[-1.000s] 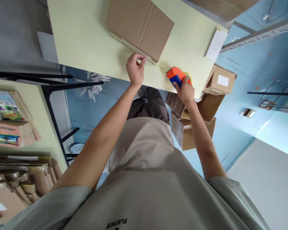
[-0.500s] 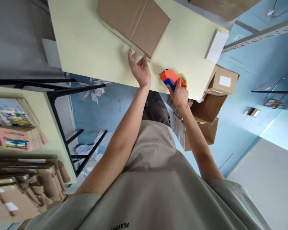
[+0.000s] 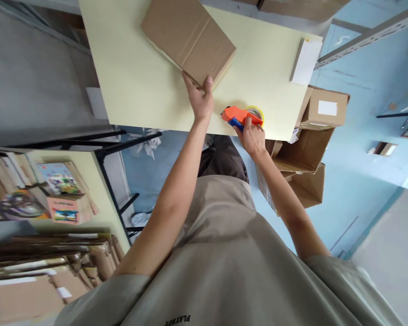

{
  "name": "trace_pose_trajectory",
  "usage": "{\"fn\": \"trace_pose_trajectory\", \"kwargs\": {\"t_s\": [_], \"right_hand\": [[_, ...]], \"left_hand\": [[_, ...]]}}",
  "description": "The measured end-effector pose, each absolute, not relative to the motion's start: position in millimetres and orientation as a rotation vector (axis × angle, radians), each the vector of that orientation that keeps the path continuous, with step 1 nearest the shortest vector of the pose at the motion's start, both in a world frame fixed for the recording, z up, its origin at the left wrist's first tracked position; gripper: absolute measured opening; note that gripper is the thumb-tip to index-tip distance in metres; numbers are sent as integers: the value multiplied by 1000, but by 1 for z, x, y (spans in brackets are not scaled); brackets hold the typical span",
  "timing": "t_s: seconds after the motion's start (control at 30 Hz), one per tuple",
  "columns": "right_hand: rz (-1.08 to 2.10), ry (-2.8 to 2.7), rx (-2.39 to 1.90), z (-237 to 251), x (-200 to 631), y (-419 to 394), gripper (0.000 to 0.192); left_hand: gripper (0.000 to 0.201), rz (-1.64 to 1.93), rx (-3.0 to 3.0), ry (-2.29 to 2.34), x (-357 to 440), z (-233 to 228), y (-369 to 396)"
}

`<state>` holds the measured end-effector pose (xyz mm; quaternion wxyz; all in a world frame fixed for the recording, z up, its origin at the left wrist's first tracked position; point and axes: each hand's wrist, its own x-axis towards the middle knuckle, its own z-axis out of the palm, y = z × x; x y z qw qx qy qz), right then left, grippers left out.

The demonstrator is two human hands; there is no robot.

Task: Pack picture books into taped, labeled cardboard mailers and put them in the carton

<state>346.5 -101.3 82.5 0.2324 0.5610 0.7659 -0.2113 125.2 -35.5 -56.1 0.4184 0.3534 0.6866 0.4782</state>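
Note:
A brown cardboard box (image 3: 190, 38) with a crease across its top lies on the pale yellow table (image 3: 129, 90). At its near corner, my left hand (image 3: 201, 102) grips it, thumb on the top face and fingers along the lower edge, partly hidden. My right hand (image 3: 253, 138) is wrapped round the handle of an orange and blue tape dispenser (image 3: 236, 114), held above the table's near edge. A roll of tape with a yellow rim (image 3: 261, 112) sits in the dispenser. Box and dispenser are apart.
A white box (image 3: 306, 61) lies at the table's right end. Open cardboard boxes (image 3: 302, 151) are stacked right of the table. On the left, a second table (image 3: 117, 226) with black legs bears books (image 3: 63, 210) and bundled flattened cardboard (image 3: 23, 290).
My left hand has closed on the box corner, its thumb now over the top. The box has turned a little. The tape dispenser has tilted and shifted slightly left in my right hand.

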Motion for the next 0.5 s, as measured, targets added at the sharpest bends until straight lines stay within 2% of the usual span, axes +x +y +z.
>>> {"fn": "trace_pose_trajectory", "kwargs": {"t_s": [0.13,0.33,0.5], "right_hand": [[-744,2212,1450,82,320,-108,69],[-856,2142,1423,79,292,-109,66],[-903,2120,1493,76,306,-117,61]], "left_hand": [[104,1071,784,1747,85,-49,-46],[88,978,938,1695,67,-51,-30],[92,984,956,1738,67,-47,-33]]}}
